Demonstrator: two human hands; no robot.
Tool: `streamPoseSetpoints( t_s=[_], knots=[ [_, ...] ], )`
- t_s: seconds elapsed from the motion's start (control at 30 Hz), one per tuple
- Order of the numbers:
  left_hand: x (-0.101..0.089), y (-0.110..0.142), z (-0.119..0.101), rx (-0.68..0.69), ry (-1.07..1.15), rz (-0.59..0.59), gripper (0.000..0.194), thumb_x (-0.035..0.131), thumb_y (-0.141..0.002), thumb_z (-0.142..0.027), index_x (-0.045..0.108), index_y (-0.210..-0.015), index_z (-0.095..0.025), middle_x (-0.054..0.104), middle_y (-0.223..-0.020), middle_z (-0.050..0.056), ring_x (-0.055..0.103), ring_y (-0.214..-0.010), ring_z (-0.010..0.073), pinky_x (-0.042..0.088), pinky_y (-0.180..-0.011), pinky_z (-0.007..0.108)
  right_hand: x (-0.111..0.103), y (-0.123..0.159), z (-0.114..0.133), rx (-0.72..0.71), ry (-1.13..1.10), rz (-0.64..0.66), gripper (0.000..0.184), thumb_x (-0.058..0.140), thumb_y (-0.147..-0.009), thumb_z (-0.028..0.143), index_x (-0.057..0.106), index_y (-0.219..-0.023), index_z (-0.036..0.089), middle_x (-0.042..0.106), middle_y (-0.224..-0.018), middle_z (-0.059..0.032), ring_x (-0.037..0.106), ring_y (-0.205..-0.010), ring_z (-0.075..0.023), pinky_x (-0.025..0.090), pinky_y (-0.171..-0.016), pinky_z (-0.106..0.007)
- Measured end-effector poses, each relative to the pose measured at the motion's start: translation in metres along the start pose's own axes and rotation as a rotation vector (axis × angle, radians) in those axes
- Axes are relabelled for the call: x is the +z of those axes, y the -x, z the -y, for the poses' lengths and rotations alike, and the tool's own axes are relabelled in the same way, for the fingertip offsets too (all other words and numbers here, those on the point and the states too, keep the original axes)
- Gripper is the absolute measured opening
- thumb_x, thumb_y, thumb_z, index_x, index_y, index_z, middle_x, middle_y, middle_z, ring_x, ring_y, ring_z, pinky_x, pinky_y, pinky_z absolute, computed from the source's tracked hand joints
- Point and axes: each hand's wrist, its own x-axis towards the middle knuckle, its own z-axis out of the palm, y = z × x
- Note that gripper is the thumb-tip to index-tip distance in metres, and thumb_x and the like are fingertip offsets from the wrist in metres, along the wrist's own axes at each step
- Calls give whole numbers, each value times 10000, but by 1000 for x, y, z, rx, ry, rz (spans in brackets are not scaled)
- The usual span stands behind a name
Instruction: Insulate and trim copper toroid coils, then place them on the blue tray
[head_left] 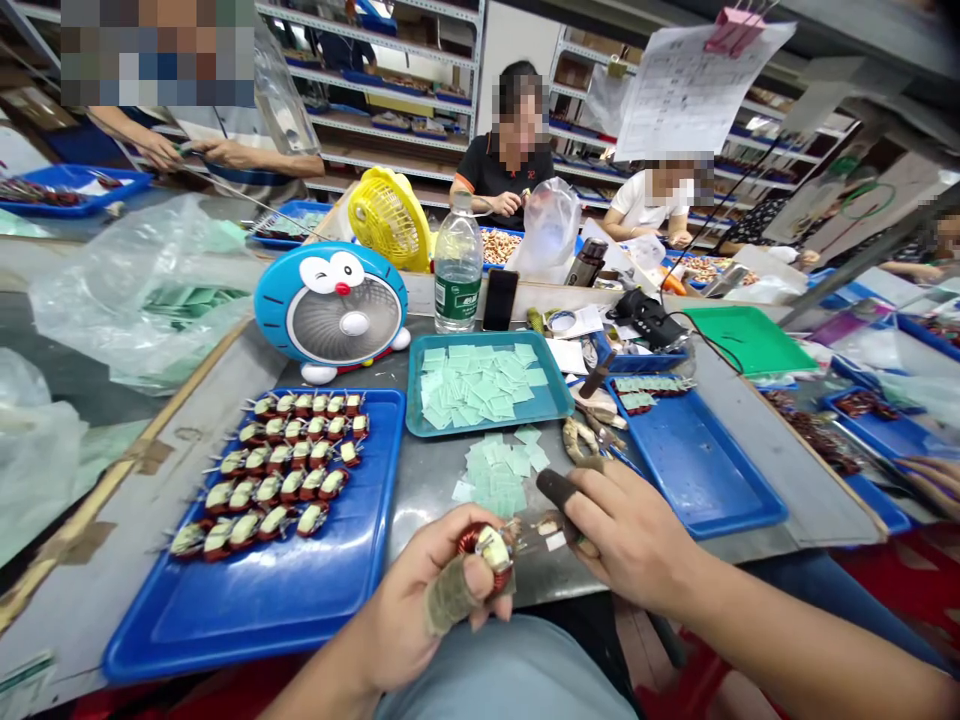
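My left hand [431,590] grips a copper-wound toroidal coil [469,540] with a cream block at its centre. Tape wraps the left thumb, which presses against the coil. Thin wire leads point from the coil toward my right hand [630,535], just to the right. Its fingers are curled, and a dark cover sheathes one fingertip. Whatever lies between those fingers is hidden. Beyond both hands, pale green paper squares [495,475] lie loose on the table. Similar coils [274,455] stand in rows in the blue tray [247,610] at left.
A teal tray [427,428] holds more green squares. Behind it stand a blue cartoon fan [349,322], a water bottle [458,265] and a phone [500,300]. Pliers [581,440] lie beside the right blue tray [705,480], which holds several coils. Co-workers sit opposite.
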Motion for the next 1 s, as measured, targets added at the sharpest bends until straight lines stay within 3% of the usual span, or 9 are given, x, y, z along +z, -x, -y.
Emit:
streamPoseSetpoints(
  t_s=[0.3, 0.5, 0.63, 0.77, 1.0],
  knots=[
    [3, -4, 2, -24, -9, 55, 542, 729, -823, -654, 649, -1004, -150, 650, -735, 45, 512, -564, 91, 352, -492, 171, 3, 9, 0, 115, -112, 26, 52, 557, -920, 150, 576, -960, 177, 615, -1130, -111, 511, -942, -246, 398, -807, -377],
    [1, -8, 0, -21, -72, 129, 508, 754, -815, -628, 639, -966, -157, 625, -758, 29, 554, -617, 117, 391, -567, 209, 2, 4, 0, 76, -86, 76, 62, 588, -896, 173, 583, -943, 213, 575, -892, -43, 446, -787, -224, 344, -691, -355],
    [-12, -8, -4, 80, -365, 4, 432, 701, -892, -565, 657, -1066, -172, 678, -852, 56, 600, -742, 168, 446, -664, 247, 7, 4, 5, 231, -226, 140, 29, 585, -949, 213, 564, -970, 215, 571, -938, -36, 488, -830, -212, 374, -720, -334],
    [-22, -9, -5, 219, -647, -120, 296, 676, -947, -425, 660, -1170, -232, 700, -937, 37, 639, -821, 183, 473, -746, 249, 19, 8, 17, 463, -333, 40, 32, 528, -992, 199, 535, -1022, 204, 547, -944, -35, 519, -875, -209, 406, -771, -333],
    [-23, -9, -3, 331, -819, -132, 258, 676, -952, -291, 642, -1205, -250, 722, -1017, 40, 669, -863, 199, 472, -780, 248, 25, -6, 34, 389, -242, 82, 88, 565, -932, 158, 562, -998, 216, 578, -1004, -45, 521, -892, -221, 397, -774, -341]
  ],
)
